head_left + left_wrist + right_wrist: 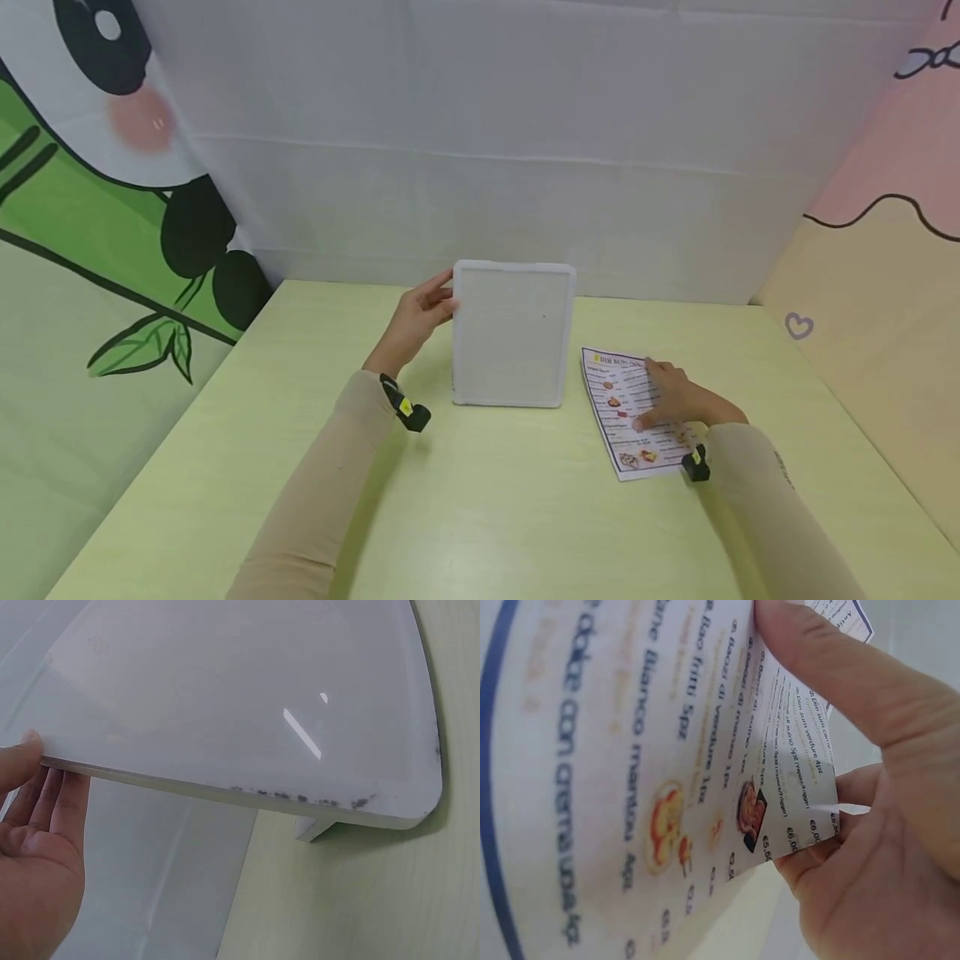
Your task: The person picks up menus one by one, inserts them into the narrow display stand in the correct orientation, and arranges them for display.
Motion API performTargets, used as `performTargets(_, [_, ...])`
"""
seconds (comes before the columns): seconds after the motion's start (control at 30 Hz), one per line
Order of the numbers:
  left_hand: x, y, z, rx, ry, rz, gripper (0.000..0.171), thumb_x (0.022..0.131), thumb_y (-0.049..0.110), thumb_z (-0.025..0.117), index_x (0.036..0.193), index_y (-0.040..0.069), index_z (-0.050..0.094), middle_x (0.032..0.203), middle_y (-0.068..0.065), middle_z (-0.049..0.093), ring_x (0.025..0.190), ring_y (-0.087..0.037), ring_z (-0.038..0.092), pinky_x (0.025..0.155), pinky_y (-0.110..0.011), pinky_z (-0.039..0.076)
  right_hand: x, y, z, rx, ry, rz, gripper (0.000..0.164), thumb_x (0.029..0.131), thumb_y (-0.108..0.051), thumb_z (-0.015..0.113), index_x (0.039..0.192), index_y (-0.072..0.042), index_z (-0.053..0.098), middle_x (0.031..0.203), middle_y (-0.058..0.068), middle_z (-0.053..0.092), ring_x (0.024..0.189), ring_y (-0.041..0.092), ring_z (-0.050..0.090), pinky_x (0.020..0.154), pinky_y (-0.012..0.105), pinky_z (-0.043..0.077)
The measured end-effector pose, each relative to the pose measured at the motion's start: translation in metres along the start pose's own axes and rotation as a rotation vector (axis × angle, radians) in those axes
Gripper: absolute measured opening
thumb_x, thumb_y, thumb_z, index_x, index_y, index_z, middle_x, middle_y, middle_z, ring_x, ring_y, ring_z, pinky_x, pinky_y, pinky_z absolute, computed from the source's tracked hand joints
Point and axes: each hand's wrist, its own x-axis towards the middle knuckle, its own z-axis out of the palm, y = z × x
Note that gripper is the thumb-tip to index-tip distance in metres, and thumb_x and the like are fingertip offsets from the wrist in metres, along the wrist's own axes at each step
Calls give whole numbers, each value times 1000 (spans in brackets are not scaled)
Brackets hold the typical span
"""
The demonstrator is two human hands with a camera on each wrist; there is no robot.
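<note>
White stand: I have it upright on the pale surface [480,508], roughly central; the white stand [513,337] shows a foot [309,827] behind its panel in the left wrist view.
Left hand: left hand [420,318] pinches the stand's left edge high up, thumb in front, other fingers behind, closed to about the panel's thickness. I judge the grip is there to steady it, since the foot seems to bear the weight.
Menu sheet: the printed menu sheet [611,400] lies to the stand's right, just beside it and a little nearer me, print facing up toward the head camera. Whether its lower edge touches the surface, I cannot tell.
Right hand: right hand [678,396] has the sheet's right edge between thumb and fingers, thumb over the print, fingers behind; thumb and fingers part only slightly. Sheet reaches leftward from them.
Bend: paper bows in the right wrist view; an edge hold probably leaves the far side loose and most print uncovered.
</note>
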Motion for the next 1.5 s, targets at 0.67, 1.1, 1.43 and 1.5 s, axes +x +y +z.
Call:
performTargets(0.67, [0, 0, 1, -48, -4, -1, 58, 96, 4, 55, 150, 16, 35, 135, -20, 54, 109, -13, 59, 100, -31, 50, -2, 7, 4, 149, 71, 56, 142, 65, -37, 88, 146, 10, -18, 144, 41, 3, 118, 48, 36, 106, 63, 35])
performTargets(1.1, [1, -1, 2, -48, -3, -3, 58, 96, 4, 55, 150, 17, 36, 136, -20, 54, 110, -13, 59, 99, -30, 50, -1, 13, 0, 148, 125, 89, 112, 82, -17, 78, 149, 9, -8, 133, 35, 43, 99, 34, 57, 91, 51, 52])
performTargets(1.43, [-1, 2, 4, -38, 0, -1, 58, 96, 3, 54, 150, 16, 36, 135, -21, 53, 109, -12, 60, 99, -31, 51, -5, 21, -5, 237, 175, 102, 87, 89, -15, 68, 151, 5, 10, 119, 29, 55, 88, 27, 62, 79, 40, 52])
performTargets(1.5, [-1, 2, 4, -40, 1, -2, 58, 96, 2, 54, 150, 15, 36, 135, -21, 53, 108, -11, 60, 99, -31, 51, -5, 22, -5, 246, 183, 98, 85, 89, -16, 68, 150, 5, 14, 120, 30, 54, 90, 28, 62, 81, 43, 52])
